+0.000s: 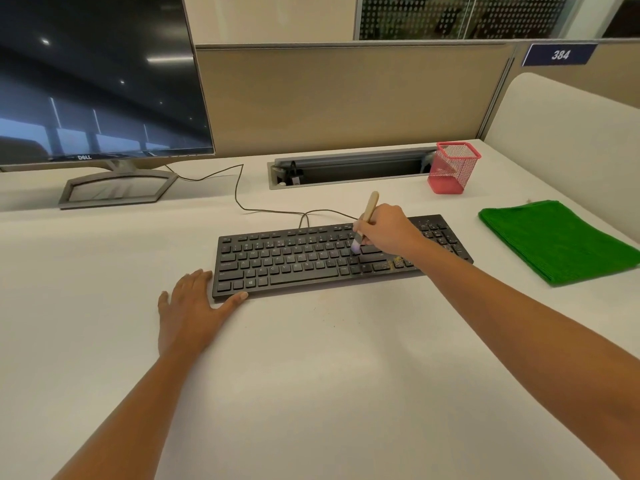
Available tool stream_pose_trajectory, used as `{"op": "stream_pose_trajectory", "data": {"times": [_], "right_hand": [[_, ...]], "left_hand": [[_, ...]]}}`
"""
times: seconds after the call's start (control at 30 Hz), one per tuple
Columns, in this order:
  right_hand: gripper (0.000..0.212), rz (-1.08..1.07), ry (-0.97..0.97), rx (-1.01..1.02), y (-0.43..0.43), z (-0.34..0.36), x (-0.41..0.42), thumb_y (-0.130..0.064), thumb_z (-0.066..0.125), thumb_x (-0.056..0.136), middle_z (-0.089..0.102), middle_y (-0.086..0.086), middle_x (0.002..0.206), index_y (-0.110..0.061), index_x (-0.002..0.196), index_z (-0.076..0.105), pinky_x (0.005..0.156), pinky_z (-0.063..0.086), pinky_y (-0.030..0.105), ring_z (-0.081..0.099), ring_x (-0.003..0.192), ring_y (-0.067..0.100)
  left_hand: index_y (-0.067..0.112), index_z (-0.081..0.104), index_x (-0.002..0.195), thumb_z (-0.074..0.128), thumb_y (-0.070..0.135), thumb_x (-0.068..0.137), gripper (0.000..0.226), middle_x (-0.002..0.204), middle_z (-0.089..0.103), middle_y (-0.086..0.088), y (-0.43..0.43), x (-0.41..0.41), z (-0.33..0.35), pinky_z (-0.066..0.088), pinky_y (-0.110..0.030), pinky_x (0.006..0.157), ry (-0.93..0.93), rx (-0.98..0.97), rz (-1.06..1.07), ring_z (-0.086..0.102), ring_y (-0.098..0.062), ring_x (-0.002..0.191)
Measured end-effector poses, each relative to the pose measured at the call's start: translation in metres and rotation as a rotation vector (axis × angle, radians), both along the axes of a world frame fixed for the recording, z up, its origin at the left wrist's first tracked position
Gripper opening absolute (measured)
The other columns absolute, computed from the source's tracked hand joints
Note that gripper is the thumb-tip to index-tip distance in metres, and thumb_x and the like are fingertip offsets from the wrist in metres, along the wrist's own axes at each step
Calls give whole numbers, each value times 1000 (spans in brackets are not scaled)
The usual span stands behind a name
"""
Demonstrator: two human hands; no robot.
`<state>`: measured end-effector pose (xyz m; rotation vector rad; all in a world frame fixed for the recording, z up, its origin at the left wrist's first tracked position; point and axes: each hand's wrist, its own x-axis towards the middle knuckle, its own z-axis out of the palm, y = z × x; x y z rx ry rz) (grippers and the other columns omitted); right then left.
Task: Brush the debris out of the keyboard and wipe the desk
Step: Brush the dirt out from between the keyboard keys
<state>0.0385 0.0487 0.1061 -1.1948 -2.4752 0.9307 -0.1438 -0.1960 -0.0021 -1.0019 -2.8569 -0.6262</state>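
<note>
Two steps make up this job, and the first looks to be in hand: brushing, with the wiping not yet begun.

The table [311, 375] is a broad, smooth, off-white slab with a matte top, and a faint scatter of specks lies in front of the keys. A glossy dark monitor [97, 81] stands at its far left on an angular metal foot. The keyboard [287, 265], long, flat, black plastic with low keys, lies mid-table and slightly skewed, its thin cable looping away behind. To the right and well apart lies a folded green cloth [557, 240], soft and nappy, untouched. A pink wire-mesh cup [452, 168] stands further back.

The left hand [188, 306] lies flat and spread on the table, thumb along the keyboard's near-left corner, apparently steadying it. The right hand [388, 230] is curled round a small brush [370, 206] with a pale wooden handle, its light bristles down on the keys right of centre. Tan crumbs of debris [398, 262] sit among the keys just to the right of the bristles, near the forearm.

The next move probably calls for short, light strokes that carry those crumbs off the keyboard's edge, while the left hand holds the board steady.
</note>
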Motion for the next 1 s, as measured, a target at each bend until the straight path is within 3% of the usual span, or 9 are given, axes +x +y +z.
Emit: {"op": "stream_pose_trajectory", "data": {"times": [0.13, 0.23, 0.37, 0.47, 0.5, 0.63, 0.8, 0.93, 1.0], "right_hand": [[29, 60, -167, -24, -6, -1, 3, -18, 52, 94, 67, 19, 100, 7, 107, 62, 81, 56, 37, 68, 88, 30], [26, 77, -208, -68, -7, 3, 4, -15, 49, 95, 64, 14, 87, 5, 106, 61, 69, 54, 25, 65, 67, 22], [26, 33, -25, -59, -3, 1, 0, -17, 51, 95, 67, 15, 97, 3, 105, 64, 79, 57, 32, 69, 83, 26], [26, 84, 73, -99, -9, -1, -1, -22, 52, 95, 66, 9, 93, -4, 107, 66, 60, 52, 11, 64, 70, 10], [26, 119, 71, -93, -12, -4, -1, -24, 52, 95, 66, 7, 92, -6, 107, 67, 59, 51, 10, 63, 70, 8], [30, 139, -14, -36, -10, -9, 1, -25, 51, 95, 69, 17, 99, -2, 105, 68, 83, 56, 38, 68, 90, 28], [28, 48, -77, 74, -1, -4, 2, -19, 50, 95, 64, 14, 88, 4, 105, 63, 55, 41, 19, 56, 68, 17], [31, 62, 19, 47, -7, -6, 0, -24, 50, 96, 67, 15, 91, 0, 104, 68, 57, 44, 20, 57, 71, 17], [32, 81, -4, 34, -12, -8, -1, -25, 50, 95, 68, 16, 94, 1, 104, 67, 67, 52, 27, 64, 78, 21]], "left_hand": [[15, 45, 136, 37, 82, 73, 92, 146, 41, -3, 0, 0, 0, 13, -47, 115, -2, 8, -3, 29, -19, 139], [15, 46, 135, 34, 78, 69, 92, 145, 41, -3, 0, -1, 0, 14, -47, 114, 4, 3, -2, 30, -20, 138], [16, 46, 135, 36, 78, 70, 91, 145, 42, -3, -1, -2, -2, 14, -48, 114, -3, 6, -8, 30, -20, 138], [16, 45, 136, 40, 81, 74, 90, 146, 40, -3, 0, -2, -2, 13, -47, 115, -4, 2, -6, 29, -19, 139], [16, 44, 136, 43, 79, 76, 87, 147, 40, -3, 0, -1, -1, 13, -47, 115, -3, 4, -5, 28, -19, 139], [16, 44, 136, 41, 78, 76, 87, 146, 40, -3, 0, 0, -1, 12, -47, 115, -4, 9, -5, 29, -19, 139], [16, 44, 137, 39, 78, 75, 88, 147, 39, -2, 0, -1, -1, 12, -47, 116, -7, 2, -9, 28, -18, 139], [16, 45, 136, 33, 81, 70, 93, 145, 41, -3, 0, -2, -3, 14, -48, 114, 3, -6, -6, 30, -19, 138], [16, 45, 136, 36, 82, 74, 91, 145, 41, -3, 0, -2, -2, 14, -48, 115, 2, -5, -7, 30, -20, 138]]}}
